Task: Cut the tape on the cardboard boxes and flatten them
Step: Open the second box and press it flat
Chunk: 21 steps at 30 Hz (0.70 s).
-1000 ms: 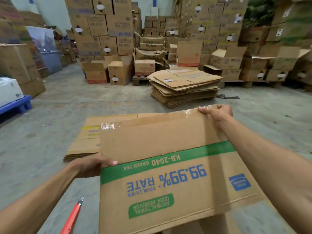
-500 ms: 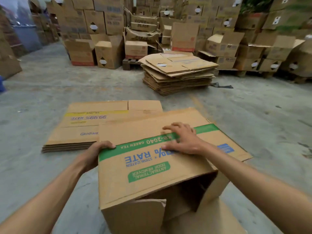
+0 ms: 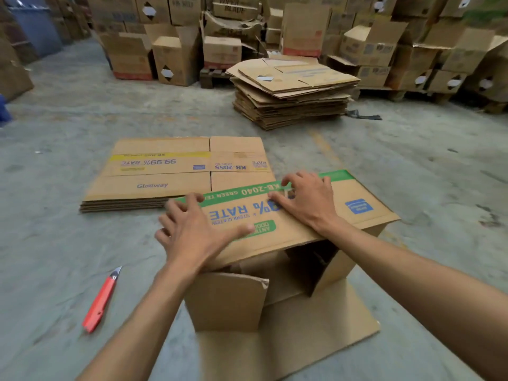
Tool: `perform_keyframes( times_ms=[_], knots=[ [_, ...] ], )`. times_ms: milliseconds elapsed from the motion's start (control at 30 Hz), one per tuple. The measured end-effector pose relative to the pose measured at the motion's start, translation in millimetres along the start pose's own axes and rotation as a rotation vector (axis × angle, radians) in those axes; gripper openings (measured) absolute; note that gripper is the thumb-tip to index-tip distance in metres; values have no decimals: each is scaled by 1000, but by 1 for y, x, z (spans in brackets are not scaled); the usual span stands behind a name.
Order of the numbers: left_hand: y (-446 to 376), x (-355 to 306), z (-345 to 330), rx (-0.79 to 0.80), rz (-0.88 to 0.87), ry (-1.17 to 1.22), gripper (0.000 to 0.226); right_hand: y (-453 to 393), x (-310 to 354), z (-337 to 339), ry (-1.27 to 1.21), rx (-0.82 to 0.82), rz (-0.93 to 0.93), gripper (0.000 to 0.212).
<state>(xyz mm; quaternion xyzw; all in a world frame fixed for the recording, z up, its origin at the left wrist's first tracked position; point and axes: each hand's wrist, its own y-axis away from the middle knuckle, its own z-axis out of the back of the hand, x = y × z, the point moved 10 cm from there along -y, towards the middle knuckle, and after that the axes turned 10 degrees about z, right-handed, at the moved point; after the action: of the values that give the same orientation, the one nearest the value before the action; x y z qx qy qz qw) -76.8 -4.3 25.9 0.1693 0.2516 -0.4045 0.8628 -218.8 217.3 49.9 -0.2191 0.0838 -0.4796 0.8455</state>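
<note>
Two hands: left hand (image 3: 192, 235) and right hand (image 3: 308, 204), fingers spread, flat on box (image 3: 316, 235).
Box: near centre, half-collapsed, flaps open.
Handling: likely light, stiff; press panel centre.
Cutter (image 3: 101, 299): floor, near left.
Flattened stack (image 3: 170, 171): just beyond.

Two hands (image 3: 198, 237) (image 3: 308, 202), one half-collapsed box (image 3: 324, 224), one red cutter (image 3: 101, 299), two flattened stacks (image 3: 170, 171) (image 3: 294, 92).
</note>
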Motion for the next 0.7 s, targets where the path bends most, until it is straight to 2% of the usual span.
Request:
perform_keyframes(
  times_ms=[100, 167, 233, 367, 400, 467, 533, 600, 633, 700],
  knots=[
    [26, -4, -23, 84, -49, -177, 129, 19, 1, 10, -97, 0, 118, 47],
    [28, 5, -26, 91, -3, -191, 135, 34, 1, 15, -137, 30, 199, 58],
    [24, 12, -25, 59, 8, -221, 142, 52, -4, 24, -133, -13, 282, 69],
    [17, 32, -20, 49, 97, -209, 136, 89, -46, 25, 47, -53, 279, 84],
    [16, 32, -19, 52, 108, -207, 130, 95, -56, 24, 86, -56, 247, 83],
    [11, 26, -14, 32, 77, -178, 107, 105, -73, 30, 124, -132, 100, 62],
    [0, 19, 1, -39, -11, -111, 89, 115, -94, 38, 54, -232, -206, 52],
    [-15, 19, 11, -62, -91, -60, 84, 124, -103, 28, -143, -233, -476, 59],
    [-22, 21, 12, -39, -115, -29, 83, 127, -103, 18, -246, -219, -545, 62],
    [-34, 26, 12, 8, -138, 35, 80, 126, -96, 6, -376, -219, -544, 67]
  ],
)
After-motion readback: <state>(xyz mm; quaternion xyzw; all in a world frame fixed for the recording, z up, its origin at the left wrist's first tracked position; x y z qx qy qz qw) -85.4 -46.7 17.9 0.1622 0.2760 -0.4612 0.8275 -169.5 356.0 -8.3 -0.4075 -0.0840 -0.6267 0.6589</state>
